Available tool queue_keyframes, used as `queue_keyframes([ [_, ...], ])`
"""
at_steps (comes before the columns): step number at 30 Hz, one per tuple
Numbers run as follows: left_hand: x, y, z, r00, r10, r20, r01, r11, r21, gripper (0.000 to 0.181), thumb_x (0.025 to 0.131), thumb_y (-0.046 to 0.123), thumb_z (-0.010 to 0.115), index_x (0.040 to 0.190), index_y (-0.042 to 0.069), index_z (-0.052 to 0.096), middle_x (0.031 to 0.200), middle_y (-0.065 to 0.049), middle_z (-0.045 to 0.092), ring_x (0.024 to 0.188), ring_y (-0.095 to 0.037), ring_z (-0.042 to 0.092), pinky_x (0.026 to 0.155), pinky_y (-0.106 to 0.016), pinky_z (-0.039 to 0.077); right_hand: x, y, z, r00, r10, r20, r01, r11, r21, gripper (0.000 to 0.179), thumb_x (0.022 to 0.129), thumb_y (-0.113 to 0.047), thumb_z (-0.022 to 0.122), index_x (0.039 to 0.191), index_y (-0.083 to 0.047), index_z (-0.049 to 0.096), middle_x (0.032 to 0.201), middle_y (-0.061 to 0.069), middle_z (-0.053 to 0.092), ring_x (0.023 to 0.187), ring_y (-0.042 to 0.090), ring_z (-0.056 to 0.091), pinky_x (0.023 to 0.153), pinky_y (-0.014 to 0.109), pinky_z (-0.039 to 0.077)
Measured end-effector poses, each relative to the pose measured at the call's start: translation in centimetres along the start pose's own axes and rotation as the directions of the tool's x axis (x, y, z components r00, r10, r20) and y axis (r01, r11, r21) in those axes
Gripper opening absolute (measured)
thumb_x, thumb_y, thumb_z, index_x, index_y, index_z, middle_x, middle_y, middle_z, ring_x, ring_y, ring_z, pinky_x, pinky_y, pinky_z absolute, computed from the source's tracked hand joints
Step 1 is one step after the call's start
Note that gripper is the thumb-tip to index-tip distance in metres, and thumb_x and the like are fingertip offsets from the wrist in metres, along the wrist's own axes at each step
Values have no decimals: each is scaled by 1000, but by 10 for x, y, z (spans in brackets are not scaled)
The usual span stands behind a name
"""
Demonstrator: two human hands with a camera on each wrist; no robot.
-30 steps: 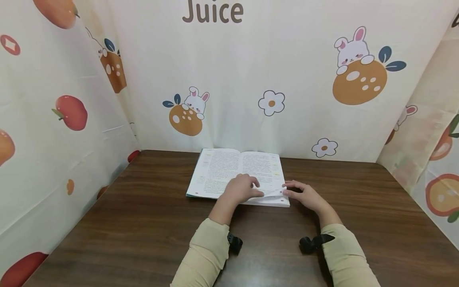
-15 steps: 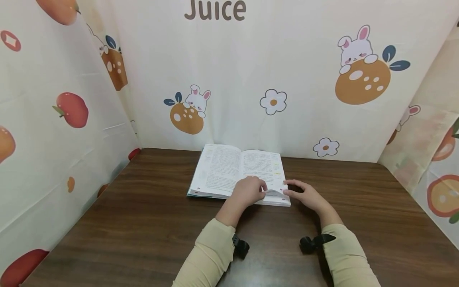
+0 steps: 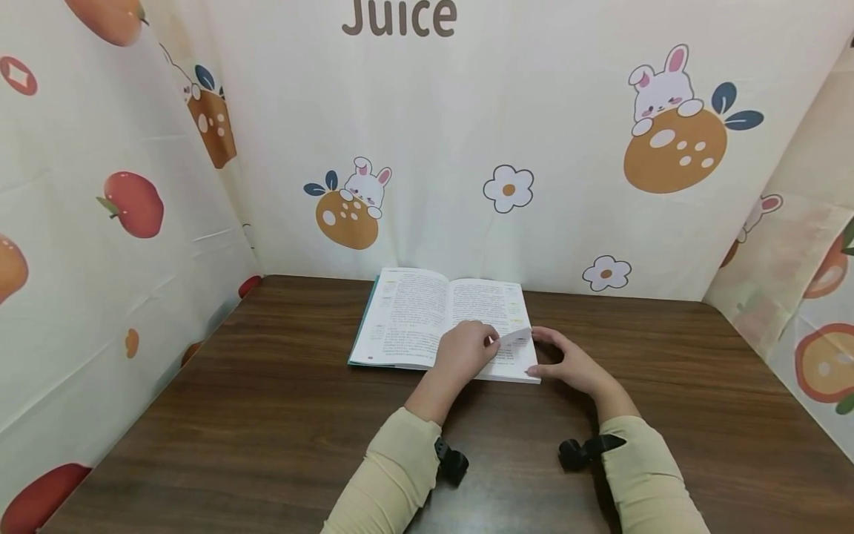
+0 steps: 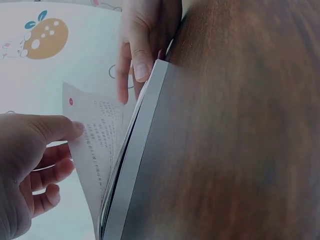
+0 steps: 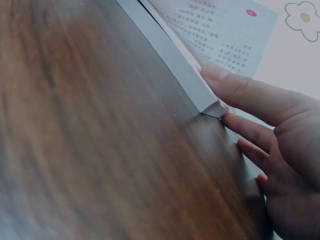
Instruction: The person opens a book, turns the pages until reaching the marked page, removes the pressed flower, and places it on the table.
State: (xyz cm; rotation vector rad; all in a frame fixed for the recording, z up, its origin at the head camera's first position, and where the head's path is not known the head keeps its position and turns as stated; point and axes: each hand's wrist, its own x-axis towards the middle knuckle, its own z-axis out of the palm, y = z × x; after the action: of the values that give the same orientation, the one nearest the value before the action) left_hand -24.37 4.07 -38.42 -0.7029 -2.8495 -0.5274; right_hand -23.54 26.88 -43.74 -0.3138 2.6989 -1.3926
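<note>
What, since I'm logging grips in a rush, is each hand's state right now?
Left hand: holding, pinching a lifted page.
Right hand: open, touching the book at its near right corner.

The left hand (image 3: 463,351) hides part of the open book (image 3: 443,311).

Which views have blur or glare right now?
Head: mostly sharp, soft glare on the table between the sleeves; left wrist: table grain blurred, print on the raised page clearer; right wrist: table grain also smeared, picture dim, right hand better defined.
</note>
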Motion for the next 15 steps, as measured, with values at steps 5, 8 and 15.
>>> queue_keyframes([
  [5, -1, 0, 0, 1000, 1, -32, -1, 1000, -5, 17, 88, 32, 62, 96, 21, 72, 77, 10, 59, 69, -7, 50, 58, -22, 40, 0, -1, 1, 1000, 5, 3, -5, 1000, 1, 84, 72, -33, 78, 139, -7, 34, 142, 17, 36, 133, 35, 23, 104, 57, 15],
  [8, 0, 1, 0, 998, 10, -57, -11, 1000, -15, 17, 88, 32, 62, 97, 22, 72, 77, 10, 59, 69, -6, 49, 57, -20, 39, -1, -2, 1, 1000, 12, 1, -12, 1000, 1, 85, 72, -33, 78, 139, -6, 34, 142, 17, 35, 133, 35, 23, 104, 57, 15],
  [15, 0, 3, -2, 996, 12, -87, -15, 999, -31, 17, 89, 31, 61, 97, 22, 72, 79, 11, 60, 69, -6, 48, 56, -19, 38, 0, -2, 0, 1000, 26, 3, -26, 1000, -12, 85, 73, -35, 78, 139, -5, 34, 143, 18, 34, 133, 36, 22, 104, 56, 15],
])
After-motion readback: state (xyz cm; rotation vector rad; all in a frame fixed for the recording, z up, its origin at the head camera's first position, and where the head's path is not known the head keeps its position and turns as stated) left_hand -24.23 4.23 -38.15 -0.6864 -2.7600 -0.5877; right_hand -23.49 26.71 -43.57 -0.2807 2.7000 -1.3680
